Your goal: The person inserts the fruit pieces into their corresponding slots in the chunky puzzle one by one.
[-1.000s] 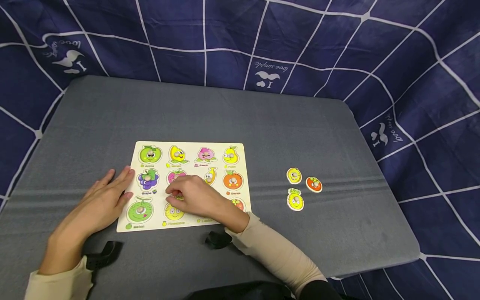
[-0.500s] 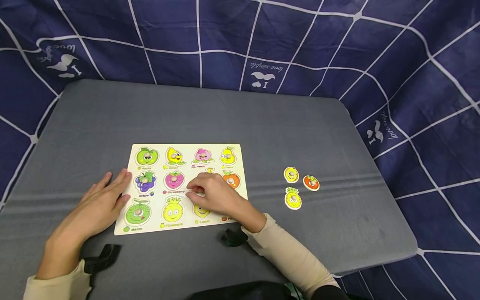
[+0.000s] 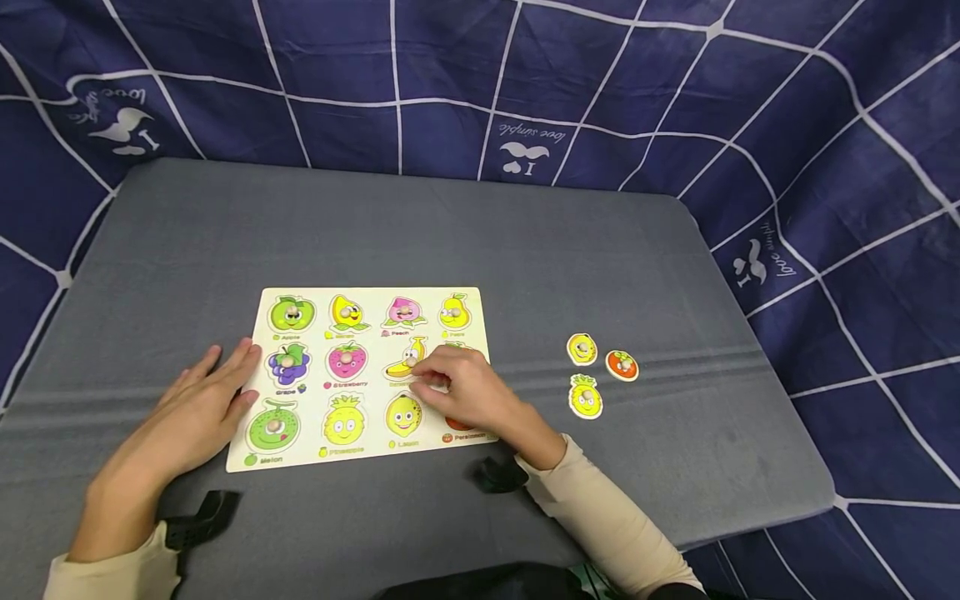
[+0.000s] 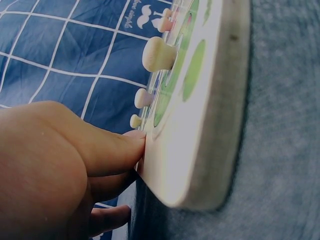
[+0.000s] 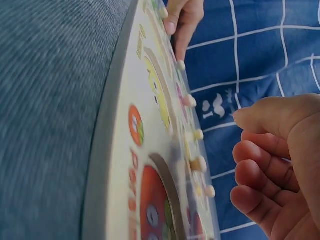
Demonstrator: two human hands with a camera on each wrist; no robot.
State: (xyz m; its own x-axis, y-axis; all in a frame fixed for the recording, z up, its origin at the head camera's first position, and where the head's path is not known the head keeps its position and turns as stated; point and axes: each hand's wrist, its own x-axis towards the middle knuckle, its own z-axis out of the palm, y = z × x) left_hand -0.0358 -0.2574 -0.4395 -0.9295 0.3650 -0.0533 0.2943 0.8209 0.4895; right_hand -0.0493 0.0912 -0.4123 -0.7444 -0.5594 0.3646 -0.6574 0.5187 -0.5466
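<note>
A cream fruit puzzle board (image 3: 375, 467) lies on the grey table with labelled fruit pictures. Knobbed pieces such as the apple (image 3: 285, 325) and strawberry (image 3: 356, 373) sit in their places. The pineapple (image 3: 347, 432) and lemon (image 3: 397, 425) spots show no knob. Along the board's left edge rests my left hand (image 3: 180, 417), fingers extended, thumb tip (image 4: 135, 147) at the board's edge. Above the board's right side hovers my right hand (image 3: 472, 387), fingers loosely curled with nothing in them, beside the banana (image 3: 397, 369). It covers much of the orange and persimmon spots.
To the right of the board lie three loose pieces: a lemon (image 3: 582, 349), a persimmon (image 3: 622, 365) and a pineapple (image 3: 585, 397). The grey padded table (image 3: 360, 225) is bordered at the back and right by a dark blue checked curtain (image 3: 442, 58).
My right hand has moved right across the board, from the strawberry and pineapple area past the banana, uncovering those pictures. My left hand stays at the board's edge; the loose pieces lie unchanged.
</note>
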